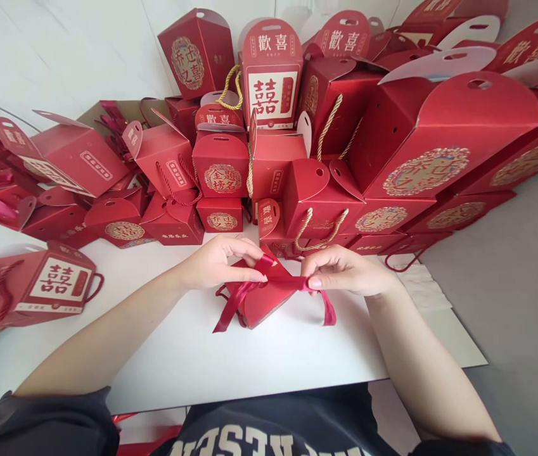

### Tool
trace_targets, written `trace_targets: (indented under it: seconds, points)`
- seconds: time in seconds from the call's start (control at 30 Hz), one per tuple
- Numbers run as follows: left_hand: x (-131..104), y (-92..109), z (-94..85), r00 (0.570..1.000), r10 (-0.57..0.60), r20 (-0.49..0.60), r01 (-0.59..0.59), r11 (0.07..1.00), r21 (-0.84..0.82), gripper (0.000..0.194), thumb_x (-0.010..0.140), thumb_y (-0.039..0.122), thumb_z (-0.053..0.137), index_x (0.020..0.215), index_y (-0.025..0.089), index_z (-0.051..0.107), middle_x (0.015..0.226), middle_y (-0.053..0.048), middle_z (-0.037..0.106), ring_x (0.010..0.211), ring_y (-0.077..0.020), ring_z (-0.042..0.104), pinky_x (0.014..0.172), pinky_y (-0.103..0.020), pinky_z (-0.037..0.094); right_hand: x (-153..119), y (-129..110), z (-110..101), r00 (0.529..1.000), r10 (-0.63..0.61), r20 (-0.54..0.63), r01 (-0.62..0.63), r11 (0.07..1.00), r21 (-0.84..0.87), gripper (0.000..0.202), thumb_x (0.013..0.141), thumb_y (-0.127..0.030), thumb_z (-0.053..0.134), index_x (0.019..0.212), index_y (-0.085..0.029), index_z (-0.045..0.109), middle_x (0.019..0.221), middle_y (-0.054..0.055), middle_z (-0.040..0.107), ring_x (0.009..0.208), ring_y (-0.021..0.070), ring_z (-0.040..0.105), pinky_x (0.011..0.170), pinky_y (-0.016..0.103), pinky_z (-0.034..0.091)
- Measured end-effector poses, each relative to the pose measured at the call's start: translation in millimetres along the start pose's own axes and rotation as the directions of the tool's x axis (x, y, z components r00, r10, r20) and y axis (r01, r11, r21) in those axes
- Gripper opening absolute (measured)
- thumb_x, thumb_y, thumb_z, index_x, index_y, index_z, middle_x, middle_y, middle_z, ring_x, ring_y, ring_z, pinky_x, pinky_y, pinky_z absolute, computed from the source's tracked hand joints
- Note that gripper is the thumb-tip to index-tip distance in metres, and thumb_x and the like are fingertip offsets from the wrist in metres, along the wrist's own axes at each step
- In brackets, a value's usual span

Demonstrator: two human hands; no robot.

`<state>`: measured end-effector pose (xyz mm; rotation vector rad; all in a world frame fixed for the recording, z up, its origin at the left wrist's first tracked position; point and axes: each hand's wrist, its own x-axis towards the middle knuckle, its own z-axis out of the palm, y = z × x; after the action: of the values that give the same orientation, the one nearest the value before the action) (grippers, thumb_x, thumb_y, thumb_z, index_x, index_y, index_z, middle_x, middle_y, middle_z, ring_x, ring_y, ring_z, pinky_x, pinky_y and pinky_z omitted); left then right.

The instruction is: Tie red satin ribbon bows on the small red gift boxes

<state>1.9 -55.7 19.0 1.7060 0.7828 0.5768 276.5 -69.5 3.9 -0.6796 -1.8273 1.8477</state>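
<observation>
A small red box [269,304] with rounded top flaps rests on the white table in front of me. A dark red satin ribbon [284,285] crosses its top, one tail hanging at the left and another at the right. My left hand [230,261] pinches the ribbon over the box's left side, thumb and fingers near the crossing. At the box's right, my right hand [339,271] grips the ribbon between thumb and fingers. Part of the box's back is hidden behind the ribbon and fingers.
Many red gift boxes [416,145] are stacked along the back and right. Another red box [54,285] with rope handles lies at the left on the white table [164,361]. The table's front edge is near my body; a grey surface lies at the right.
</observation>
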Motion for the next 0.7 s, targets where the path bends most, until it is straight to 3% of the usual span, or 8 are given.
trace_targets:
  seconds: [0.13,0.27,0.47,0.6,0.7]
  points:
    - [1.8,-3.0,-2.4,1.000,0.003,0.028,-0.004,1.000,0.025,0.024,0.071,0.023,0.082,0.094,0.016,0.077,0.088,-0.005,0.070,0.079,-0.0134,0.065,0.082,-0.029,0.056,3.2,5.0,4.2,0.994,-0.107,-0.017,0.108,0.985,0.135,0.012,0.083,-0.029,0.074,0.084,-0.017,0.075,0.076,0.003,0.070,0.070,0.0134,0.064,0.069,0.027,0.054]
    - [4.6,-7.3,-2.7,0.999,0.006,0.045,-0.005,1.000,-0.014,0.026,0.069,0.023,0.083,0.093,0.015,0.076,0.083,-0.004,0.069,0.079,-0.0142,0.065,0.083,-0.031,0.056,11.9,9.3,16.9,0.979,-0.135,-0.153,0.167,0.961,0.222,0.010,0.085,-0.027,0.073,0.092,-0.020,0.077,0.082,0.004,0.073,0.074,0.0137,0.066,0.071,0.028,0.054]
    - [4.9,-8.0,-0.1,0.998,0.001,0.070,0.004,0.998,-0.070,0.027,0.070,0.021,0.083,0.095,0.014,0.075,0.091,-0.006,0.069,0.088,-0.0175,0.068,0.087,-0.034,0.056,24.9,7.2,36.6,0.954,-0.189,-0.232,0.173,0.981,-0.085,0.025,0.092,-0.026,0.065,0.116,-0.025,0.072,0.085,0.001,0.073,0.080,0.0132,0.065,0.078,0.029,0.052]
    - [2.8,-7.7,0.3,0.997,0.021,0.078,-0.021,1.000,-0.011,0.027,0.072,0.025,0.082,0.097,0.016,0.075,0.091,-0.005,0.068,0.090,-0.0170,0.067,0.092,-0.034,0.055,28.1,7.8,40.4,0.951,-0.245,-0.189,0.195,0.948,-0.251,0.029,0.095,-0.022,0.057,0.121,-0.023,0.069,0.093,0.003,0.074,0.075,0.0131,0.063,0.072,0.029,0.053]
    - [1.5,-5.7,1.3,0.997,0.029,0.078,-0.032,0.998,0.049,0.024,0.074,0.028,0.081,0.095,0.017,0.076,0.092,-0.005,0.069,0.089,-0.0166,0.066,0.091,-0.033,0.054,28.3,5.9,40.8,0.940,-0.312,-0.138,0.222,0.867,-0.447,0.030,0.095,-0.018,0.054,0.121,-0.023,0.069,0.096,0.004,0.074,0.078,0.0150,0.063,0.077,0.032,0.051]
